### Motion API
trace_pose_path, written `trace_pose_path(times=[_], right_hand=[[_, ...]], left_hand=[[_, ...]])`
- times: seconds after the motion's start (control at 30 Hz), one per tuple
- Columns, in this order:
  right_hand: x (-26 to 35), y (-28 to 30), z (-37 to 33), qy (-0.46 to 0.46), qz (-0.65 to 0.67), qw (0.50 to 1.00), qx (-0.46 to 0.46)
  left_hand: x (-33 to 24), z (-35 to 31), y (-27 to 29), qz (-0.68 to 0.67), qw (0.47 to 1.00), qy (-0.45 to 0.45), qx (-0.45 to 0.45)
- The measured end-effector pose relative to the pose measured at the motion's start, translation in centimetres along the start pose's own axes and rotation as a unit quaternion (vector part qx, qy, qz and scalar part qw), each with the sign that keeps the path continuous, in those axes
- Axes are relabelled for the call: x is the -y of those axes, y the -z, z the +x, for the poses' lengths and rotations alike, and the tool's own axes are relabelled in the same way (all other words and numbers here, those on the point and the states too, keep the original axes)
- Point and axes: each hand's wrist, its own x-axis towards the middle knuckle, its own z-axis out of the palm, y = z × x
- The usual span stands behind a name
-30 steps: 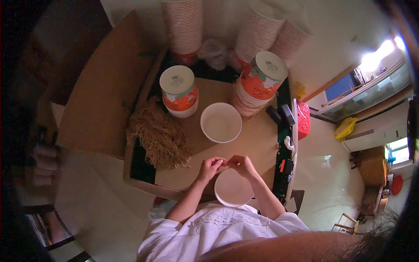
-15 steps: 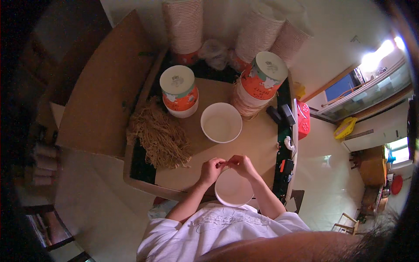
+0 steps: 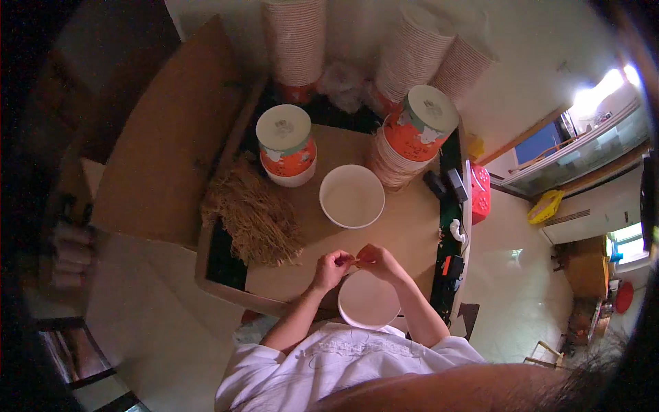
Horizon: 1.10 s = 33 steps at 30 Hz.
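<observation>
By the near edge of the worktop (image 3: 408, 230) we have a round white tub (image 3: 369, 301), pale inside. Past its rim, our left hand (image 3: 331, 269) and right hand (image 3: 380, 263) pinch a tiny scrap (image 3: 355, 261), too blurred to name. Beyond, shaggy brown fibre (image 3: 257, 223) by the left edge, then another open tub (image 3: 351, 198).

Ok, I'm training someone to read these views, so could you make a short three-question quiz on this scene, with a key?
1. Multiple choice: which lies left of the farther open tub? A) red basket B) brown fibre pile C) yellow bag
2. True or false: the left hand and right hand come together by the far rim of the nearer open tub.
3. Fill in: the left patterned tub and right patterned tub have mainly ___ sides.

Key: 1 B; 2 true; 3 orange.
</observation>
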Motion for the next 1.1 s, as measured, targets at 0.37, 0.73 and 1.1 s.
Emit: trace_pose_path(times=[0.37, 0.73, 1.1], right_hand=[[-0.5, 0.5, -0.2, 0.0, -0.071, 0.997, 0.003], [-0.4, 0.4, -0.2, -0.018, -0.085, 0.996, 0.0], [-0.1, -0.5, -0.3, 0.019, -0.032, 0.999, 0.014]], left_hand=[[-0.7, 0.1, 0.3, -0.021, 0.999, 0.007, 0.049], [-2.7, -0.2, 0.6, 0.137, 0.985, -0.099, 0.034], [-0.8, -0.1, 1.1, 0.028, 0.999, -0.016, 0.022]])
